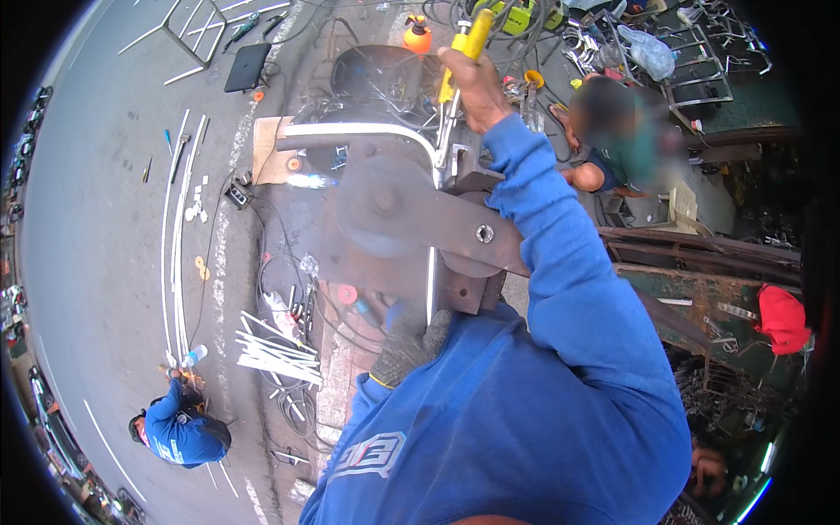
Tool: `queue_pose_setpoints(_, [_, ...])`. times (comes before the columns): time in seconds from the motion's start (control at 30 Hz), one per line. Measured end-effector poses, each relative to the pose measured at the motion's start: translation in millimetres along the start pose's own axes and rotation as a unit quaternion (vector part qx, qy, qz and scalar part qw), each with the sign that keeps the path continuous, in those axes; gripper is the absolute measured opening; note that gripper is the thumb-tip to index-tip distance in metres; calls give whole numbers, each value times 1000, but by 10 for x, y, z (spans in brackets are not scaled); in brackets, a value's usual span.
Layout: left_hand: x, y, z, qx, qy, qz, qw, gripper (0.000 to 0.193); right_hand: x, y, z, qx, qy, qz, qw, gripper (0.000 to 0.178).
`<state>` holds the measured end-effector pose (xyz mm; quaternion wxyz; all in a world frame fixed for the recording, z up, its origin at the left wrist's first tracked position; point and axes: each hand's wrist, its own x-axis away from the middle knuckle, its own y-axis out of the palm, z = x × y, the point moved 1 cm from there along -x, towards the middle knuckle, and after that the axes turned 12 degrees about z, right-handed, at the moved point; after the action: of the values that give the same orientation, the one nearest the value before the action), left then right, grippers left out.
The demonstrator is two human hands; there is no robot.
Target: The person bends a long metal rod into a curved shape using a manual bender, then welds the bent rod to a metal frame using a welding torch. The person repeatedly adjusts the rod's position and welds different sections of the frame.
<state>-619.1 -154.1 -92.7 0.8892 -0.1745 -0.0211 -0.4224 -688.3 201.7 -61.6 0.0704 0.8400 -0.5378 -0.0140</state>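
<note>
Over a rusty pipe-bending machine (411, 219), the person's right hand (477, 83), bare, was clenched around a yellow-handled tool (468, 44) at the machine's far edge, apparently pressing it against the bent white metal tube (367, 131) to steady the curve. At the machine's near edge, the left hand (409, 343), in a grey glove, curled its fingers around the tube's straight lower end, likely guiding it. Nearby, a crouching worker in blue (179, 429) handled long white rods (175, 236) on the pavement.
</note>
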Motion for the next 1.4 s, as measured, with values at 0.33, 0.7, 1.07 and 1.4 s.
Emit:
queue_pose_setpoints(0.33, [-56,-84,71,-34,-77,-103,991,45,82,-55,59,-2,-72,79,994,25])
queue_pose_setpoints(0.7, [-161,-58,220,185,-272,-85,941,51,99,19,-3,5,-143,115,983,17])
queue_pose_setpoints(1.07, [-189,116,36,-34,113,77,990,57,-333,-310,175,-194,-63,135,970,29])
queue_pose_setpoints(1.4, [-186,-125,369,24,18,-71,997,56,1451,-843,-1083,-225,-126,-217,941,108])
